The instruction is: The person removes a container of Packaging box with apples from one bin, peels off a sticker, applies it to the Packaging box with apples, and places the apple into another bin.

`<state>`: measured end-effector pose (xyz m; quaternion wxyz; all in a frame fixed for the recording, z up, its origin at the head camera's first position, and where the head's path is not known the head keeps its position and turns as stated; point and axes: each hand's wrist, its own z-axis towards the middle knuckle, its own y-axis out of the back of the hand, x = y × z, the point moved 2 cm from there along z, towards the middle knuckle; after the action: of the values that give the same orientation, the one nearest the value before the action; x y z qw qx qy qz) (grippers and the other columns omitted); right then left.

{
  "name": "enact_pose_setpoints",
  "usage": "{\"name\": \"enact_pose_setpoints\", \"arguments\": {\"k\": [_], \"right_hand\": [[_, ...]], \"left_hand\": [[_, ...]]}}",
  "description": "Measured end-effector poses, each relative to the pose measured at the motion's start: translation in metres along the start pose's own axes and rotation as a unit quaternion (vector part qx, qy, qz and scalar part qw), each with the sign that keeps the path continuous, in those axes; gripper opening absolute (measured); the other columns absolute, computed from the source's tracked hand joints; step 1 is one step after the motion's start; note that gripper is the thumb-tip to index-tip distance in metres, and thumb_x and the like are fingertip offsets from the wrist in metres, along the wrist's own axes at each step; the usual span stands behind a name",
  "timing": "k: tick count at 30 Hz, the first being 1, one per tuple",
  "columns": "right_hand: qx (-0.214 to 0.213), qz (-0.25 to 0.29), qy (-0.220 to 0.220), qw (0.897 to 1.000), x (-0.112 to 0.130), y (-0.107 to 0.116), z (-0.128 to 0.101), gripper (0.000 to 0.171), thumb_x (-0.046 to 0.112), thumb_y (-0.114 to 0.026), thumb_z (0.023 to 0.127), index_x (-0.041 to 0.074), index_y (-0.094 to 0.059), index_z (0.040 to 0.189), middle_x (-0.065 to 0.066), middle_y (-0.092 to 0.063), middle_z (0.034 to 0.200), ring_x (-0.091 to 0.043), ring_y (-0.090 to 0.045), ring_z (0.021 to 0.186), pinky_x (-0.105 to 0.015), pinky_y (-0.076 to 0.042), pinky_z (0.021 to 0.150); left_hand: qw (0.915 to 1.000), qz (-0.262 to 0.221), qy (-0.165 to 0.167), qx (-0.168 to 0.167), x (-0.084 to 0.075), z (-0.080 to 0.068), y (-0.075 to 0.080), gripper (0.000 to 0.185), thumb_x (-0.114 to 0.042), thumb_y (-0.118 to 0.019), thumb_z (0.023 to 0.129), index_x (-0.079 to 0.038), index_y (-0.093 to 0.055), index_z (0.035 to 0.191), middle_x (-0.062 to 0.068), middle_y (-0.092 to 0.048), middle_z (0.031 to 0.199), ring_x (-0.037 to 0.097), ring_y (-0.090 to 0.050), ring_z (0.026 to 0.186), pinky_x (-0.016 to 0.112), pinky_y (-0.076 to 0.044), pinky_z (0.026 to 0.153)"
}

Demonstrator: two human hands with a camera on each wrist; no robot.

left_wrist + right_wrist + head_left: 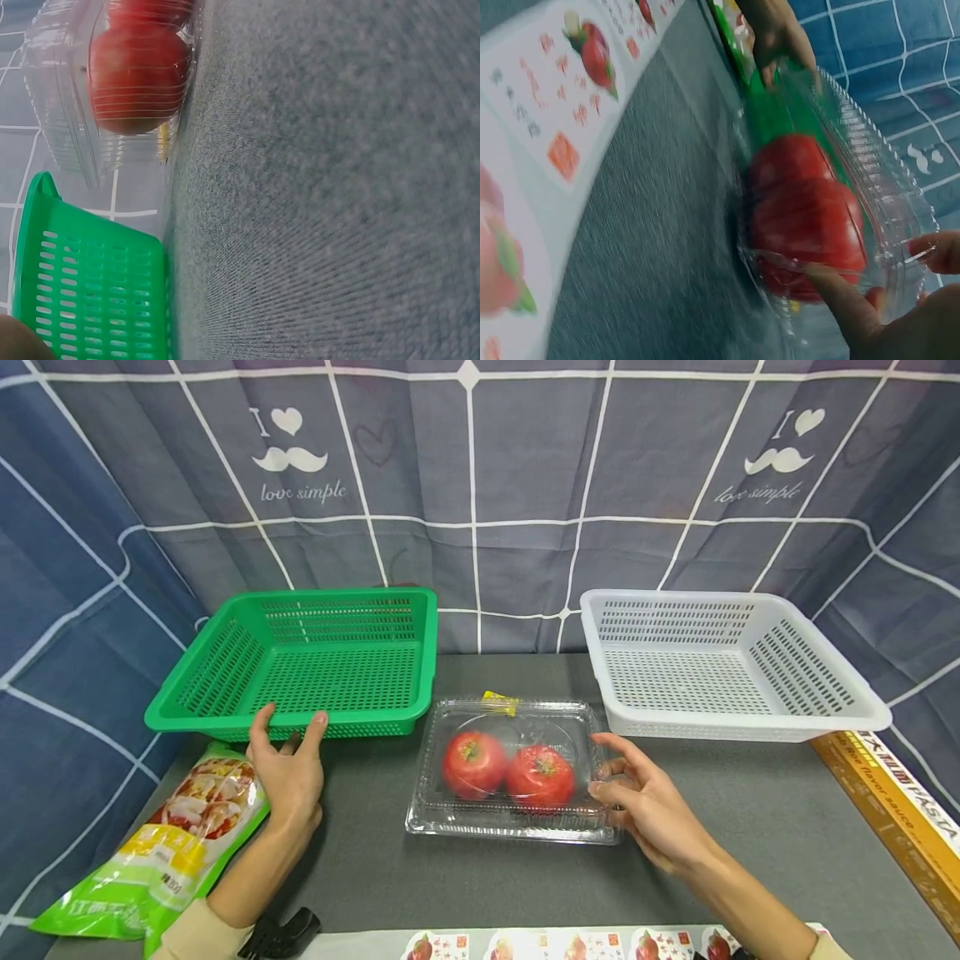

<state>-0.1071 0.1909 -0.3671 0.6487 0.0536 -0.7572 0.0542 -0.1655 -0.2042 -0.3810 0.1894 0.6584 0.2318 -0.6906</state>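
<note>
A clear plastic clamshell box (512,823) with two tomatoes (474,765) inside lies in the middle of the grey table. My right hand (652,806) grips its right edge; in the right wrist view the thumb and fingers are on either side of that edge. On the left, my left hand (288,768) is at the front rim of a green basket (337,681), thumb and index finger spread and nothing held between them. Whether those fingertips touch the rim cannot be told. A green and yellow food bag (180,835) lies beside the left forearm.
A white basket (690,681) stands at the back right. Along the right edge lies an orange-brown pasta box (892,818). A strip with fruit pictures (517,943) runs along the front edge. A yellow label (500,702) shows at the clamshell's back. Patterned cloth (525,485) hangs behind.
</note>
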Motion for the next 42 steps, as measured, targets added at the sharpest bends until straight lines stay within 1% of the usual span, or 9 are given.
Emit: {"name": "enact_pose_setpoints", "arguments": {"k": [6, 9, 18, 25, 29, 34, 38, 40, 42], "right_hand": [[0.011, -0.069, -0.002, 0.998, -0.002, 0.007, 0.004, 0.066, 0.007, -0.066, 0.093, 0.013, -0.033, 0.15, -0.017, -0.043, 0.108, -0.024, -0.054, 0.088, -0.035, -0.054, 0.067], [0.016, -0.084, -0.005, 0.996, -0.003, 0.009, 0.004, 0.066, 0.011, -0.066, 0.094, 0.014, -0.033, 0.151, -0.018, -0.043, 0.109, -0.025, -0.054, 0.087, -0.039, -0.055, 0.068], [0.027, -0.073, -0.002, 0.997, -0.002, 0.011, 0.003, 0.066, 0.015, -0.065, 0.096, 0.015, -0.031, 0.153, -0.022, -0.039, 0.119, -0.033, -0.053, 0.1, -0.042, -0.056, 0.077], [0.031, -0.066, 0.0, 0.997, -0.003, 0.011, 0.003, 0.065, 0.017, -0.064, 0.098, 0.016, -0.032, 0.154, -0.025, -0.039, 0.123, -0.033, -0.054, 0.103, -0.042, -0.056, 0.08], [0.03, -0.084, 0.0, 0.996, -0.002, 0.012, 0.003, 0.064, 0.021, -0.063, 0.098, 0.017, -0.032, 0.154, -0.026, -0.041, 0.126, -0.032, -0.056, 0.103, -0.041, -0.055, 0.078], [0.023, -0.117, 0.009, 0.993, -0.001, 0.014, 0.0, 0.062, 0.026, -0.062, 0.099, 0.02, -0.033, 0.154, -0.022, -0.035, 0.14, -0.032, -0.055, 0.111, -0.043, -0.051, 0.083], [0.01, -0.174, 0.042, 0.984, 0.008, 0.017, -0.007, 0.06, 0.028, -0.063, 0.098, 0.021, -0.037, 0.152, -0.014, -0.034, 0.148, -0.032, -0.045, 0.125, -0.051, -0.045, 0.09], [-0.002, -0.201, 0.071, 0.977, 0.015, 0.02, -0.013, 0.057, 0.025, -0.065, 0.097, 0.019, -0.042, 0.149, -0.01, -0.036, 0.149, -0.031, -0.04, 0.129, -0.051, -0.044, 0.095], [-0.017, -0.213, 0.101, 0.972, 0.023, 0.02, -0.02, 0.053, 0.02, -0.066, 0.097, 0.017, -0.047, 0.146, -0.008, -0.039, 0.147, -0.031, -0.04, 0.13, -0.044, -0.046, 0.096]], "left_hand": [[1.0, 0.0, -0.002, 0.003, 0.0, 0.0, 0.0, 0.072, -0.03, -0.071, 0.092, -0.029, -0.03, 0.151, 0.006, -0.011, 0.152, 0.037, -0.031, 0.138, 0.047, -0.035, 0.105], [1.0, -0.001, -0.003, 0.004, -0.001, 0.0, 0.0, 0.072, -0.03, -0.071, 0.092, -0.029, -0.03, 0.152, 0.007, -0.011, 0.152, 0.037, -0.031, 0.138, 0.048, -0.035, 0.105], [0.9999, 0.013, 0.002, 0.008, -0.003, -0.002, 0.001, 0.072, -0.032, -0.07, 0.092, -0.029, -0.03, 0.152, 0.008, -0.011, 0.152, 0.037, -0.031, 0.138, 0.048, -0.035, 0.105], [0.9998, 0.015, 0.012, 0.011, -0.003, -0.001, 0.002, 0.074, -0.033, -0.071, 0.091, -0.03, -0.029, 0.152, 0.007, -0.01, 0.154, 0.036, -0.033, 0.137, 0.047, -0.035, 0.106], [0.9989, 0.032, 0.016, 0.029, -0.005, 0.0, 0.004, 0.076, -0.033, -0.069, 0.092, -0.03, -0.026, 0.154, 0.007, -0.009, 0.154, 0.036, -0.03, 0.14, 0.049, -0.034, 0.107], [0.9955, 0.068, 0.024, 0.061, -0.011, -0.001, 0.008, 0.076, -0.036, -0.065, 0.095, -0.033, -0.02, 0.156, 0.003, -0.003, 0.16, 0.032, -0.017, 0.146, 0.053, -0.028, 0.11], [0.9939, 0.082, -0.007, 0.074, -0.012, -0.009, 0.013, 0.073, -0.03, -0.063, 0.097, -0.034, -0.02, 0.156, -0.002, -0.002, 0.163, 0.03, -0.014, 0.147, 0.052, -0.022, 0.114], [0.9914, 0.099, -0.034, 0.079, -0.013, -0.016, 0.017, 0.071, -0.026, -0.064, 0.097, -0.029, -0.023, 0.156, 0.001, -0.01, 0.162, 0.029, -0.02, 0.145, 0.05, -0.025, 0.113], [0.9871, 0.119, -0.057, 0.09, -0.014, -0.025, 0.021, 0.069, -0.024, -0.065, 0.097, -0.023, -0.027, 0.155, 0.004, -0.022, 0.157, 0.026, -0.03, 0.14, 0.044, -0.029, 0.111]]}}
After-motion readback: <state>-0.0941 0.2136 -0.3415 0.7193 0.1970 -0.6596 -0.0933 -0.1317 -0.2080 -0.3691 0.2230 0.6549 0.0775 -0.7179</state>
